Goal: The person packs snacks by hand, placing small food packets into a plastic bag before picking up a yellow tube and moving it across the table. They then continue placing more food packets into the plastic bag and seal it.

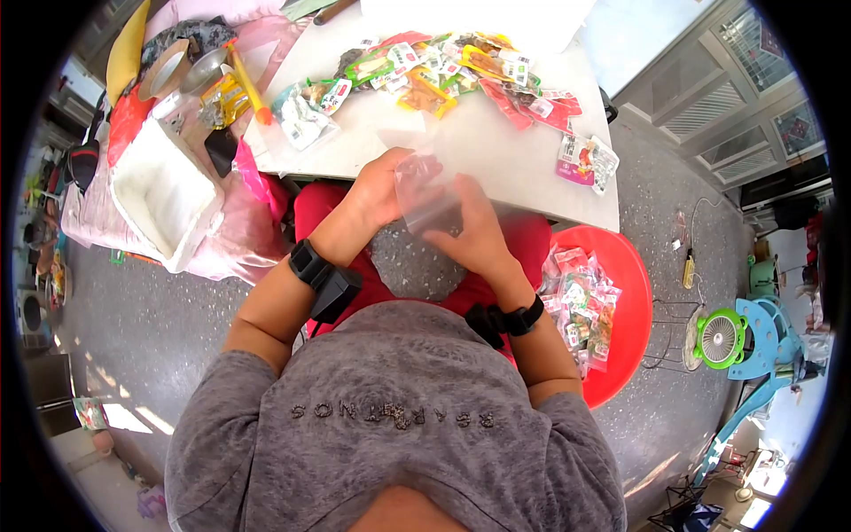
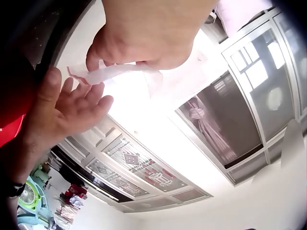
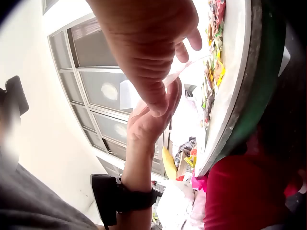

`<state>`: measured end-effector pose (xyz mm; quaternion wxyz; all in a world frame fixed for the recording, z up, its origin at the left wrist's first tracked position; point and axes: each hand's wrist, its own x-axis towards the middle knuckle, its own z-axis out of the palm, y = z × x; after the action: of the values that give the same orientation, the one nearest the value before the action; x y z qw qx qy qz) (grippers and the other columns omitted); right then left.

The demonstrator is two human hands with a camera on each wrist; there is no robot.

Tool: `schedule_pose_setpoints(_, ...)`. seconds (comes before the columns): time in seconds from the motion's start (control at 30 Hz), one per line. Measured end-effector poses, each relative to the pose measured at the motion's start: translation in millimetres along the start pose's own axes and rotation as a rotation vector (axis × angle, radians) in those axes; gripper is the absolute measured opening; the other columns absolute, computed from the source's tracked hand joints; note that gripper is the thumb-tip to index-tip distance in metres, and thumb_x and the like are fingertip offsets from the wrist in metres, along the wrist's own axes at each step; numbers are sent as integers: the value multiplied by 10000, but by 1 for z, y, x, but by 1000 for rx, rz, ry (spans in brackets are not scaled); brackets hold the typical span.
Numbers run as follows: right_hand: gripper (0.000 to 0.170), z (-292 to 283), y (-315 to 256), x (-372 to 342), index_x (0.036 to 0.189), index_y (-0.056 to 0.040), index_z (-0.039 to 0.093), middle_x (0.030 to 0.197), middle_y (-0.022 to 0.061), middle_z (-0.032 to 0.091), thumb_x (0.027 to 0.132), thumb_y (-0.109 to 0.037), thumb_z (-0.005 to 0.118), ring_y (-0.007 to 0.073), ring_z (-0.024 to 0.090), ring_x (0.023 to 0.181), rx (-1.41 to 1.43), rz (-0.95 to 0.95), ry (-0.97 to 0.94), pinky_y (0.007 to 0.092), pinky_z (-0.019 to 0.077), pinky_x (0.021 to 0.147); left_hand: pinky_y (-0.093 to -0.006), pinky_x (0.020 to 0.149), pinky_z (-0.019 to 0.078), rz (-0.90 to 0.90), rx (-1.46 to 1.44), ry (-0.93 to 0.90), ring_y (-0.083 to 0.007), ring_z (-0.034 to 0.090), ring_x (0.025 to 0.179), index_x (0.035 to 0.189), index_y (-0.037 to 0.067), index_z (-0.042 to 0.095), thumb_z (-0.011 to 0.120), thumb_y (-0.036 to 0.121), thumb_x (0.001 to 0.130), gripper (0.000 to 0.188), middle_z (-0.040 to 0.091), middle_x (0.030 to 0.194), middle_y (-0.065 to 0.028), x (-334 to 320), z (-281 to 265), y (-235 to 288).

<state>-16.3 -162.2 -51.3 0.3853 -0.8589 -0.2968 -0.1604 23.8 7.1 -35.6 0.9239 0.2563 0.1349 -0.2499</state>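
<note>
A clear plastic bag [image 1: 427, 197] hangs over the near edge of the table, between my hands. My left hand [image 1: 383, 188] pinches its left side; in the left wrist view the bag [image 2: 112, 73] shows as a thin, pale sheet below that hand [image 2: 148, 36]. At the bag's right side is my right hand [image 1: 479, 232], thumb spread away from the fingers. Seen from the left wrist, the right hand [image 2: 72, 108] has loosely bent fingers close under the bag's edge. From the right wrist, my right hand [image 3: 148, 52] partly covers the left one [image 3: 148, 122].
Several small snack packets [image 1: 425, 71] lie heaped across the back of the white table [image 1: 355, 133]. One packet [image 1: 587, 162] sits near its right edge, clear bags [image 1: 306, 124] at its left. A red basin [image 1: 634, 301] of packets stands right, a white foam box [image 1: 164, 191] left.
</note>
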Motion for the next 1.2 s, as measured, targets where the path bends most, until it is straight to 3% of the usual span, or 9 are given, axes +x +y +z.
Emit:
schedule_pose_setpoints(0.13, 347, 8, 9, 2, 928, -6, 481, 984, 175, 474, 647, -150, 623, 343, 464, 881, -116, -146, 47, 359, 407, 707, -462, 804, 380, -70, -36, -107, -260, 481, 957, 907, 30, 479, 472, 184, 784, 197, 506, 987, -114, 5, -14, -1)
schedule_pose_setpoints(0.2, 197, 7, 9, 4, 833, -4, 504, 901, 149, 511, 686, -111, 578, 336, 484, 810, -59, -173, 69, 361, 407, 664, -389, 764, 393, -23, -7, 19, -215, 489, 877, 876, 38, 480, 462, 177, 783, 168, 510, 905, -90, 0, -3, -6)
schedule_pose_setpoints(0.3, 101, 5, -2, 9, 762, -8, 506, 752, 122, 520, 717, -93, 539, 287, 511, 705, 126, 70, 135, 349, 406, 617, -321, 737, 388, 151, 129, 148, -186, 492, 811, 875, 48, 476, 484, 182, 780, 165, 512, 855, -60, -9, 8, -10)
schedule_pose_setpoints(0.43, 80, 7, 10, 25, 782, -13, 498, 691, 81, 520, 753, -87, 512, 180, 523, 654, 492, 493, 98, 278, 412, 581, -251, 728, 366, 633, 794, 80, -111, 445, 768, 960, 50, 455, 548, 179, 766, 251, 479, 834, -40, -5, -7, -22)
schedule_pose_setpoints(0.5, 97, 14, 24, 34, 803, -7, 494, 690, 57, 523, 761, -92, 514, 137, 521, 652, 859, 684, 86, 244, 416, 568, -226, 675, 369, 646, 1118, 86, -92, 429, 753, 918, 37, 478, 601, 174, 727, 266, 468, 816, -35, -1, -17, -24)
schedule_pose_setpoints(0.57, 128, 27, 41, 36, 839, 9, 475, 728, 61, 521, 767, -91, 510, 144, 526, 640, 988, 734, 105, 249, 438, 541, -236, 656, 380, 678, 1474, 100, -104, 438, 743, 892, 25, 490, 623, 187, 706, 281, 470, 807, -40, 5, -24, -24)
schedule_pose_setpoints(0.83, 116, 52, 41, 42, 847, 20, 459, 748, 95, 506, 766, -63, 469, 188, 534, 629, 1262, 860, 270, 287, 466, 533, -300, 673, 416, 679, 1715, 147, -223, 503, 759, 887, -2, 494, 629, 263, 675, 365, 482, 850, -132, 20, -28, -31)
schedule_pose_setpoints(1.03, 117, 59, 64, 38, 844, 15, 454, 754, 97, 507, 784, -83, 436, 193, 535, 645, 1457, 819, 125, 292, 472, 550, -317, 664, 416, 639, 1739, 212, -256, 505, 755, 845, 8, 501, 587, 244, 685, 298, 482, 853, -156, 30, -30, -30)
schedule_pose_setpoints(1.2, 192, 54, 57, 41, 828, 43, 495, 791, 132, 546, 784, -137, 447, 200, 539, 703, 1264, 826, 99, 296, 442, 628, -343, 651, 409, 693, 1777, 220, -282, 498, 752, 792, 11, 524, 565, 233, 689, 248, 493, 804, -166, 35, -28, -28)
